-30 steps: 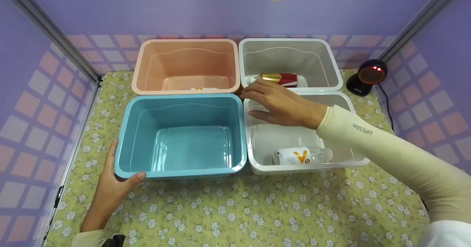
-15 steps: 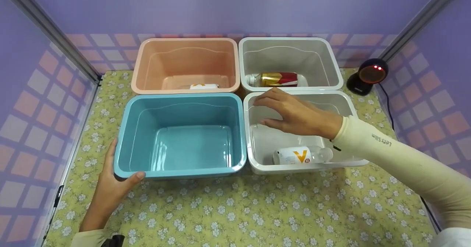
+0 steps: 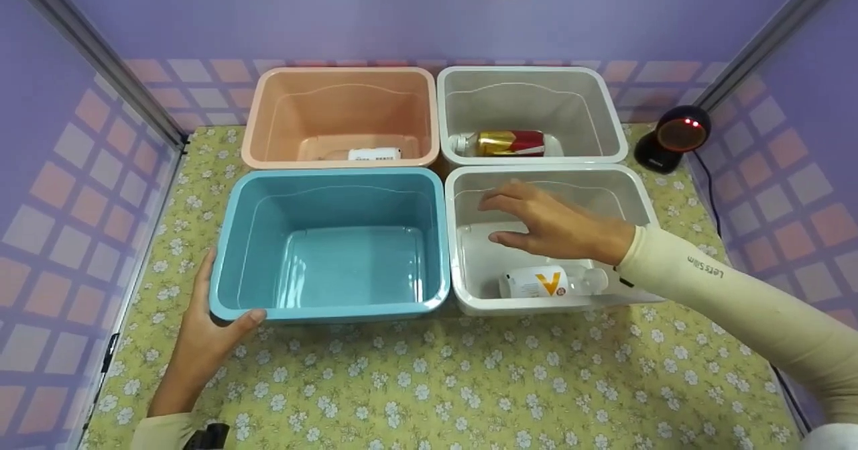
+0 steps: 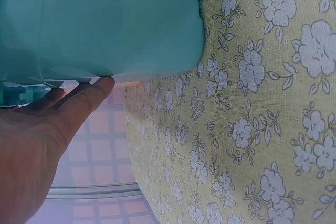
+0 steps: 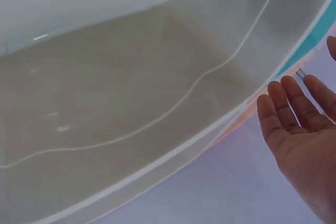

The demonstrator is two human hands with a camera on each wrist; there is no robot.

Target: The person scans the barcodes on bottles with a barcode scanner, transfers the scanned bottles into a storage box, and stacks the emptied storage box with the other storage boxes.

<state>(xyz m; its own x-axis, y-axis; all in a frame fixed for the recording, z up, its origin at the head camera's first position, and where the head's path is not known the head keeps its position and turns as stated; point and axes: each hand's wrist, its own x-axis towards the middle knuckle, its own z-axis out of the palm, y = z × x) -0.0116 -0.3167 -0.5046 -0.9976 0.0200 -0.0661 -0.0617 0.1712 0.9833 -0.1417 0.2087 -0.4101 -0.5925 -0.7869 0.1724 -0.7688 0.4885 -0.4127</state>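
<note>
My left hand [image 3: 208, 336] rests against the front left corner of a blue plastic bin [image 3: 335, 314]. Its thumb lies at the front rim and its straight fingers run along the left side. The left wrist view shows those fingertips touching the bin's outer wall [image 4: 121, 19]. Over the front white bin [image 3: 453, 255] hovers my right hand [image 3: 556, 225], fingers spread and relaxed, holding nothing. Below it, a clear bottle [image 3: 534, 282] with a white label and orange V lies on that bin's floor. In the right wrist view the right palm [image 5: 310, 150] shows bare beside the white bin's rim.
Behind stand a peach bin [image 3: 342, 163] with a white-labelled bottle [image 3: 375, 154] and a grey-white bin [image 3: 570, 159] holding a red and gold bottle [image 3: 513, 143]. A black scanner [image 3: 672, 138] with red lights stands at right. Flowered cloth [image 3: 429, 383] covers the table.
My right hand has moved right and toward me, from near the back bin's front rim to over the front white bin. The left hand keeps its place on the blue bin.
</note>
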